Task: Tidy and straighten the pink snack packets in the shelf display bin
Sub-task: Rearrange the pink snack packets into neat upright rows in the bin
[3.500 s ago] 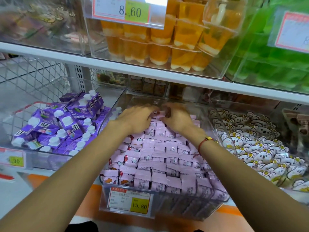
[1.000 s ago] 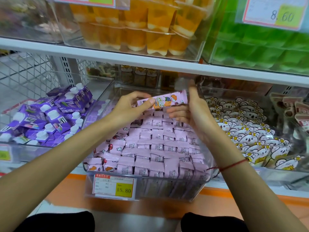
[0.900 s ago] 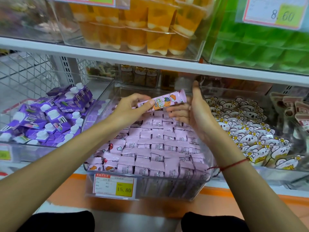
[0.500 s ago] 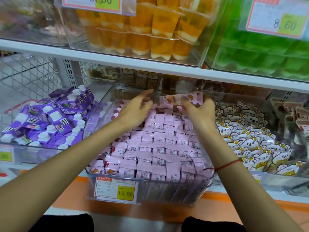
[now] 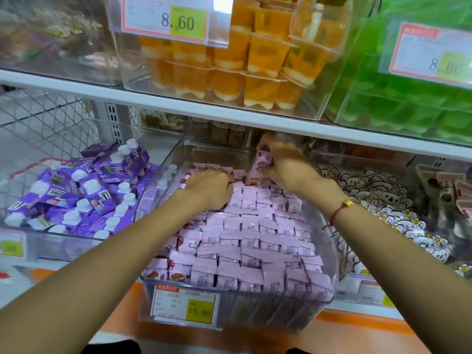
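Head view catches the re-seating step: right hand (image 5: 288,167) pinches one long pink snack packet (image 5: 260,166) upright over the clear plastic bin's (image 5: 332,251) back row, where the left hand (image 5: 212,186), fingers curled, presses the packets, so lowering it into a gap likely comes next.

Lower shelf (image 5: 357,314), orange-edged, carries three clear bins side by side: left bin (image 5: 38,241) with purple cartons, centre display bin (image 5: 329,251) with pink snack packets (image 5: 245,241), right bin (image 5: 367,290) with white flower-print packets. White upper shelf (image 5: 178,104) carries bins of orange and green cups.
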Motion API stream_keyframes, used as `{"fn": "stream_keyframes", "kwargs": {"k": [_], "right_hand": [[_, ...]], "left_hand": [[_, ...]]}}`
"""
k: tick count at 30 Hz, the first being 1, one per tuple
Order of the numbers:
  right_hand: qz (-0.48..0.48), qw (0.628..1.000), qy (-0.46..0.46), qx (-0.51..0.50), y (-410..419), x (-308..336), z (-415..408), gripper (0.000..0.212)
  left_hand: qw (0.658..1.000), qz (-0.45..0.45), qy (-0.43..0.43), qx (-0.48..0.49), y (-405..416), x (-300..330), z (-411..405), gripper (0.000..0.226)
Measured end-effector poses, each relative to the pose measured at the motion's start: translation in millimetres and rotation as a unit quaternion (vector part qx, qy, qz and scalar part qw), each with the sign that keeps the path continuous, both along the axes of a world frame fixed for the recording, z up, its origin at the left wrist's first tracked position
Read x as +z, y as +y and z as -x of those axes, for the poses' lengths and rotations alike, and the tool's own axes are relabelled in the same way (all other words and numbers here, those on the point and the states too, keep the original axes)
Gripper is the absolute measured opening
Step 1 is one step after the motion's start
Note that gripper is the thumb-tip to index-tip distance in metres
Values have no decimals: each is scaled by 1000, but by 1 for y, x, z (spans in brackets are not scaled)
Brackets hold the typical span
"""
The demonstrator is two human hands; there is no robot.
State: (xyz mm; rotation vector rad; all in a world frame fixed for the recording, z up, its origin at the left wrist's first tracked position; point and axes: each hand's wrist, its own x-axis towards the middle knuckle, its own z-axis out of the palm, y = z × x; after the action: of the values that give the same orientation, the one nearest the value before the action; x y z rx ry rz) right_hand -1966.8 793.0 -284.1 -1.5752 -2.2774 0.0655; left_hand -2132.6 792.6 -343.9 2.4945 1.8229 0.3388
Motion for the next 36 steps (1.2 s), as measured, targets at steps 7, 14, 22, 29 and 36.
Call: {"fn": "stream_keyframes", "kwargs": {"k": [7,14,22,29,36], "right_hand": [[61,992,-109,-1,18,-33,15,17],[172,984,-35,33,8,-26,2,34],[39,994,-100,-22,-57,-44,-6,33],[43,987,-151,-20,-63,-51,-8,37],[37,993,-114,-10,-64,-55,-10,40]], "left_hand": [[1000,-9,-29,-4,-1,-1,3,34],[995,-35,-72,-67,-1,1,-5,39],[994,6,17,-111,4,-4,-8,39],[993,67,-73,-64,20,20,-28,28],[994,67,-76,-43,32,15,-58,21]]}}
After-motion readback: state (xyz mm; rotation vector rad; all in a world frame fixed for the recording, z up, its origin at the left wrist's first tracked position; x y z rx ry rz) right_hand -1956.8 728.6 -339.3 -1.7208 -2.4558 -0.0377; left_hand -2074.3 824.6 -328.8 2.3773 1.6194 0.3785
